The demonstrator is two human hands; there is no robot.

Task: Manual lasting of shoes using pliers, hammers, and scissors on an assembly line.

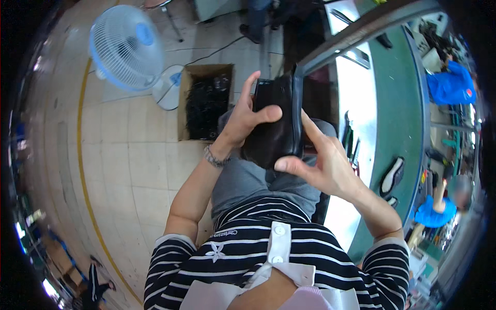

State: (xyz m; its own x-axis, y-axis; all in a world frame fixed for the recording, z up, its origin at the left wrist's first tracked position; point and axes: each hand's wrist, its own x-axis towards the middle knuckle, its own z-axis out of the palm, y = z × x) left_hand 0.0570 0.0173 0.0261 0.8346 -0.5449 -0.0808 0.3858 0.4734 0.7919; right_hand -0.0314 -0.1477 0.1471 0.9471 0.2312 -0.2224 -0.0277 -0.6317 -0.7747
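black leather item (pixel 266 137) is held up over the lap, center of view, long side running roughly 12 to 6. exact kind can't be told. glossy dark face is turned up; a thick rolled edge is seen along its 3 o'clock side.

left hand (pixel 242 121) is set at its 9 o'clock side, partly closed on it: thumb is laid flat across the face, index finger is pointed to 12, other fingers are mostly hidden. right hand (pixel 330 163) is placed at 4 o'clock, loosely curled, item taken between thumb at the lower end and fingers at the rolled edge; fingertips hidden.

remaining clock positions given from the item. grey trousers (pixel 235 186) are seen below, at 6. metal bar (pixel 361 33) is angled off toward 1-2; contact with item can't be told. cardboard box (pixel 184 111) is parked on the floor at 9-10, filled with black pieces (pixel 206 108). white-and-blue fan (pixel 124 49) is stood farther out at 10. green work surface (pixel 395 103) is run along 3, edged by a white strip (pixel 361 98). dark shoe with pale sole (pixel 392 176) is laid on the green at 4. two people in blue (pixel 452 85) are seen beyond, at 3 and 4.
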